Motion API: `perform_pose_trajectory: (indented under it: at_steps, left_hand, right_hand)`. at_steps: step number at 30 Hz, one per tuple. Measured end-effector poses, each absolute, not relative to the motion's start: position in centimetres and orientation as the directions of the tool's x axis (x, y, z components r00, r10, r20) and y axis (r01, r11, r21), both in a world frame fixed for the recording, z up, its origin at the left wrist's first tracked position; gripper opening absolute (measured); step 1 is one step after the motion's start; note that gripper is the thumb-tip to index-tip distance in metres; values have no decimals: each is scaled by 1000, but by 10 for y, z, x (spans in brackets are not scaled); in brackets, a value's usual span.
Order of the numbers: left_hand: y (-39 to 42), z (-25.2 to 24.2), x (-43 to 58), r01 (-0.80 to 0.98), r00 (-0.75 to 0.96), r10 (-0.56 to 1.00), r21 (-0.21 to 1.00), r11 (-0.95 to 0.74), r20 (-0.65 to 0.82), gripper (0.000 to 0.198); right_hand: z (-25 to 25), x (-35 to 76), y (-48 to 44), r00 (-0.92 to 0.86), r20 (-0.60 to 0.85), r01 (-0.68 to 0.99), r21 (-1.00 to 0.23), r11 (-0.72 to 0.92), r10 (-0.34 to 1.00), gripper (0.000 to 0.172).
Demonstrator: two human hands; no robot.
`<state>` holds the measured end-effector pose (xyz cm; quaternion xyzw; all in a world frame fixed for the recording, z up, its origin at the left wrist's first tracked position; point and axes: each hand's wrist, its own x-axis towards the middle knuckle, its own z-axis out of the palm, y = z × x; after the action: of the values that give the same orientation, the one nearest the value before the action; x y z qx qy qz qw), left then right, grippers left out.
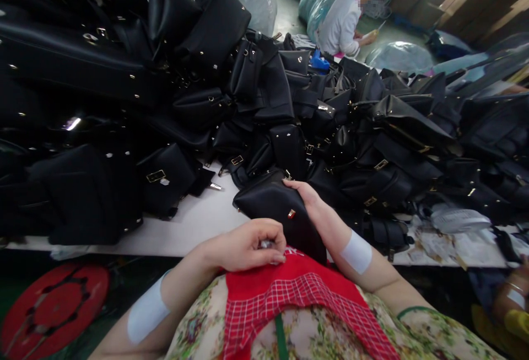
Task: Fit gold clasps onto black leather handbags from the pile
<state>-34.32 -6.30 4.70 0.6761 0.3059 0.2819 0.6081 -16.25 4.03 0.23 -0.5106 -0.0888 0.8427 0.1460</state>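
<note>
A black leather handbag [273,197] rests against my red apron at the table's front edge, a small gold fitting with a red spot on its near face. My right hand [309,200] grips its far right edge, fingers at the top corner and the forearm along its side. In front of the bag, my left hand [256,244] is closed, with curled fingers around a small crumpled silvery scrap [266,244]; what it is made of I cannot tell. A black bag with a gold buckle [156,175] lies to the left on the white table [194,208].
Black bags [281,90] are heaped along the table's back and both sides. Clear plastic packaging [442,238] lies at the right. Below the left edge is a red round disc [55,310]. A co-worker in white [339,23] sits beyond; another person's arm [512,299] shows lower right.
</note>
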Motion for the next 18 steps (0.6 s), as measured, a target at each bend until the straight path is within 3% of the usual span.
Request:
perform_pose_trajectory:
  at_steps: [2, 5, 7, 11, 14, 18]
  left_hand:
    - [-66, 43, -356, -65, 577, 817, 997, 44, 2, 17]
    - [-65, 21, -378, -247, 261, 955, 947, 207, -140, 20]
    - [-63, 5, -390, -274, 71, 974, 935, 225, -213, 20]
    - [-59, -21, -399, 74, -183, 967, 978, 193, -177, 24]
    - [-57, -33, -393, 300, -188, 973, 935, 187, -134, 20]
    - [-54, -43, -384, 440, -224, 972, 882, 169, -75, 14]
  right_hand:
    - [2, -152, 46, -416, -862, -145, -252, -957, 290, 34]
    - [0, -139, 51, -431, -848, -203, -240, -949, 307, 35]
    - [-4, -132, 52, -432, -830, -255, -263, -930, 353, 31]
    - [-13, -123, 56, -417, -794, -308, -334, -890, 443, 32]
    - [-17, -120, 57, -426, -781, -314, -346, -884, 457, 35]
    - [-16, -119, 51, -443, -814, -249, -292, -924, 376, 36]
